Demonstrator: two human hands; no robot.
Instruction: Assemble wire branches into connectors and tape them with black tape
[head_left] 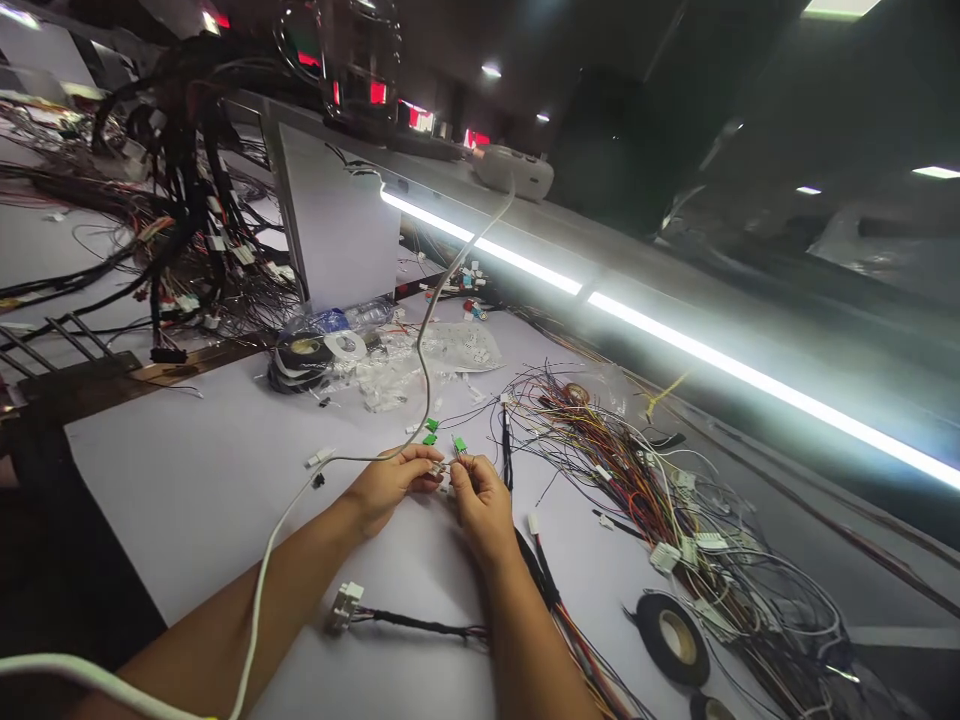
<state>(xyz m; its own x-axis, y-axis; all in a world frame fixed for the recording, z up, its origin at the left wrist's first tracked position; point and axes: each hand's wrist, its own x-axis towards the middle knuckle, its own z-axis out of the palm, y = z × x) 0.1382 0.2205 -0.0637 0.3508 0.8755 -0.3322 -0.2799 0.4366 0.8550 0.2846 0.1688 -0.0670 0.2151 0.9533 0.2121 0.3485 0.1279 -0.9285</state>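
Note:
My left hand (390, 488) is closed in a pinch on a small whitish connector (436, 467), mostly covered by the fingers. Close beside it, my right hand (484, 505) pinches thin wires; a green connector (460, 444) sticks up just past its fingertips. Two more green connectors (431, 427) lie on the table beyond the hands. A white connector (346, 606) with a black-wrapped cable (416, 622) rests between my forearms. The exact grip on the wire ends is too small to make out.
A white cord (426, 380) hangs across the view and over my left forearm. Loose wires (622, 460) and a roll of black tape (673, 638) lie on the right. Clear plastic bags (420, 350) sit at the back, under a light bar (675, 345).

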